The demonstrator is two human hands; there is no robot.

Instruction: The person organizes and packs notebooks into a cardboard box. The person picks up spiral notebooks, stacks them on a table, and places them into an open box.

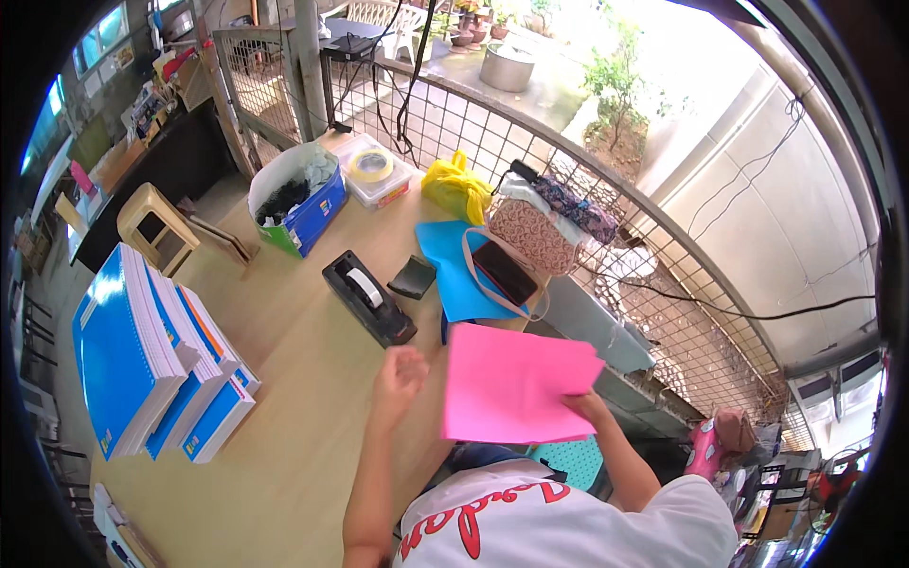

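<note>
My right hand (587, 405) grips bright pink paper (516, 383) by its right edge. The paper is held up in front of my body, and its right side shows a stepped edge, as of more than one layer. To the left of it, my left hand (402, 371) is raised with curled fingers; whether anything small is in them is hidden. Just beyond that hand lies a black tape dispenser (383, 320) with a white roll in it. A small dark piece (413, 277) rests beside the dispenser.
Stacked blue books (128, 350) stand at the table's left. Farther back are a blue-and-green box (301, 204), a plastic container (383, 189) with a tape roll, and a yellow bag (457, 186). A phone (505, 273) lies on blue paper (440, 251), near a patterned pouch (535, 232). Wire mesh (530, 133) borders the table.
</note>
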